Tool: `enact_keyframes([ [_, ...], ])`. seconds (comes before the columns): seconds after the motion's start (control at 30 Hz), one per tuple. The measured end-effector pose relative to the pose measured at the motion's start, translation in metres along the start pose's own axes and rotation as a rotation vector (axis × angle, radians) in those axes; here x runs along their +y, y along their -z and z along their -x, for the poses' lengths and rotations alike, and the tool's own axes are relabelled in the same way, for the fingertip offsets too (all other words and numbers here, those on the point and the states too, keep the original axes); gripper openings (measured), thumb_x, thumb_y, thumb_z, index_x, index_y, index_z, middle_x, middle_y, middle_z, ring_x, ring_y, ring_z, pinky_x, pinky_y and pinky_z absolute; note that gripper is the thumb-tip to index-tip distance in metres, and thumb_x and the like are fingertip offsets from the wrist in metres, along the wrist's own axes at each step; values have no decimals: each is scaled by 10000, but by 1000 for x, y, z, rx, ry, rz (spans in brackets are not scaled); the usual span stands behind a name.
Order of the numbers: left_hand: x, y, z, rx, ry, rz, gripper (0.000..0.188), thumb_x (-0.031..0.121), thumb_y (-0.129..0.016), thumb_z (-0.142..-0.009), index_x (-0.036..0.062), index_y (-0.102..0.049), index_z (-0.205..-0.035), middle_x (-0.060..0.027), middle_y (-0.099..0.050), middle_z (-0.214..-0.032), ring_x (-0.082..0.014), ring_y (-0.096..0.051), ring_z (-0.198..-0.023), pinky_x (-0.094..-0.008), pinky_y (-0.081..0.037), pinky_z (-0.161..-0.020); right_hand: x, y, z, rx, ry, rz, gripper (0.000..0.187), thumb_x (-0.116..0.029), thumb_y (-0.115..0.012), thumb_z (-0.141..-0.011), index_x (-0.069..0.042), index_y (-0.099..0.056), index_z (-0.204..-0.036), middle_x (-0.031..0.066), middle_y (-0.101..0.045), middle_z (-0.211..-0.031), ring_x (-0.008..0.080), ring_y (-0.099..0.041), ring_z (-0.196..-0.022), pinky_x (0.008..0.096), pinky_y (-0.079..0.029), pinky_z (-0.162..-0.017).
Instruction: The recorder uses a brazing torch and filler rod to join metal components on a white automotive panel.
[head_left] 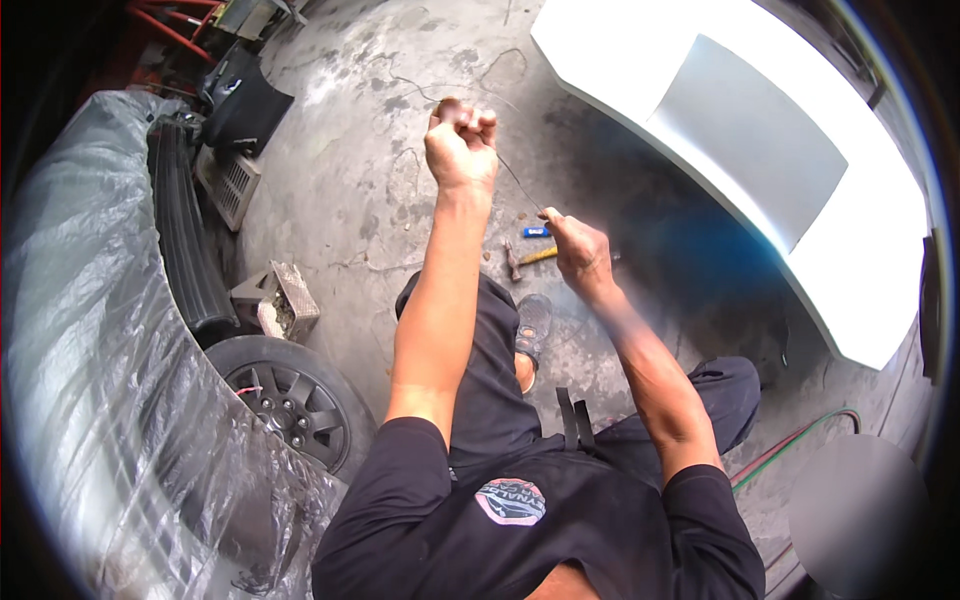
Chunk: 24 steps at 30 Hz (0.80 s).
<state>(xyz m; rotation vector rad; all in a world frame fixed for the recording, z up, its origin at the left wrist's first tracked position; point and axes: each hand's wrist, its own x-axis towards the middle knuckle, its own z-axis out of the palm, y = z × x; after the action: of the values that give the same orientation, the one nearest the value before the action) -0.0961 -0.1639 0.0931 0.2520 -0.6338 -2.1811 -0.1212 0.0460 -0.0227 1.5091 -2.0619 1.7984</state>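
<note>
A thin dark wire runs between my two hands, and a loose curved length of it trails beyond the left one over the concrete. My left hand is raised farther out, its fingers curled round the wire. Closer to me and to the right, my right hand pinches the wire's near part between thumb and fingers. Beside the right hand, on the floor, lie a hammer with a yellow handle and a small blue object.
A large white panel with a grey patch stands at the right. At the left are a plastic-covered vehicle, a wheel, a crate and black car parts. Red and green hoses lie at the lower right.
</note>
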Motion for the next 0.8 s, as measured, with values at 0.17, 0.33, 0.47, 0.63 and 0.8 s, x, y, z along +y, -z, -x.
enact_keyframes([
  [0.17,6,-19,2,-15,-95,-383,193,53,-451,-1065,48,-594,-1195,-72,-612,-843,-183,-590,-686,-409,-601,-753,7,9,-6,104,-51,-82,371,91,-627,-861,-55,-701,-1194,136,-679,-804,323,-694,-711,394,-556,-645],
  [0.33,23,-28,13,-107,-123,-831,245,90,-510,-1066,-55,-616,-1233,-120,-686,-906,-233,-713,-807,-453,-633,-786,20,27,5,28,-57,203,467,105,-637,-774,-95,-700,-1191,109,-606,-747,303,-649,-669,399,-525,-611],
  [0.47,29,-31,22,-61,-104,-875,233,119,-548,-1065,-70,-636,-1169,-121,-683,-855,-252,-719,-756,-465,-634,-745,26,25,17,31,69,257,415,73,-660,-765,-77,-694,-1150,96,-557,-716,273,-624,-643,407,-503,-578],
  [0.63,20,-19,11,28,-50,-593,197,126,-561,-1064,-45,-656,-1090,-127,-684,-831,-276,-724,-718,-463,-633,-714,18,19,31,-49,95,213,310,42,-684,-835,-53,-691,-1130,102,-556,-708,274,-621,-631,403,-499,-560],
  [0.8,9,-19,17,-29,-54,-664,180,119,-544,-1071,-25,-647,-1102,-140,-711,-863,-295,-743,-788,-477,-642,-754,-8,29,4,-154,-306,-214,373,-83,-701,-928,-41,-665,-1297,172,-682,-830,308,-694,-726,392,-533,-665],
])
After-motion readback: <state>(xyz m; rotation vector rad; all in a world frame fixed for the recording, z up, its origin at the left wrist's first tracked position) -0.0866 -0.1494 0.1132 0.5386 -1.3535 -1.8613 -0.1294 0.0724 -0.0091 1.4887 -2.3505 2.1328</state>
